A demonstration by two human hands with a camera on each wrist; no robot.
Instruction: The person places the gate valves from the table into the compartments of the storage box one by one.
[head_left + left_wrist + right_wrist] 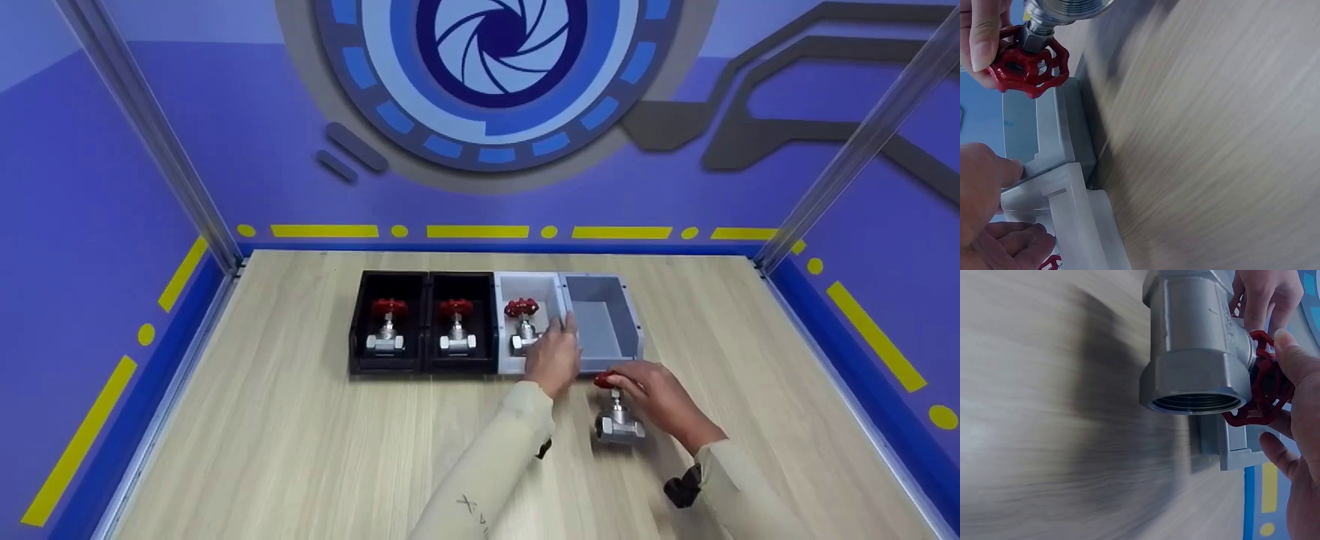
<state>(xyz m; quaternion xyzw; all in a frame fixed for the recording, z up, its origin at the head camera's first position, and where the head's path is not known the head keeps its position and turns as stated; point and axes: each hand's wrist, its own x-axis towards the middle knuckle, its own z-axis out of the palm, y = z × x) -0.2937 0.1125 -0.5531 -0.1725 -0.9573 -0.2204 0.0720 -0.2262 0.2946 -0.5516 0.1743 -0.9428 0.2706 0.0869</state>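
Observation:
My right hand [667,397] grips a silver gate valve [619,427] by its red handwheel [1268,385], with the body hanging in front of the grey bin [609,330]. In the right wrist view the valve's threaded opening faces the camera. My left hand [553,358] pinches the adjoining walls of the white bin [511,365] and the grey bin, thumb on the grey side and fingers curled into the white one. Inside the white bin stands another gate valve [522,324], partly covered by that hand. Nothing lies in the grey bin.
Two black bins [386,366] adjoin the white one on the left, each with an upright red-wheeled valve [457,330]. All the bins stand in a row on a wooden table [300,450]. Blue panels [247,150] and metal posts [150,127] enclose the back and sides.

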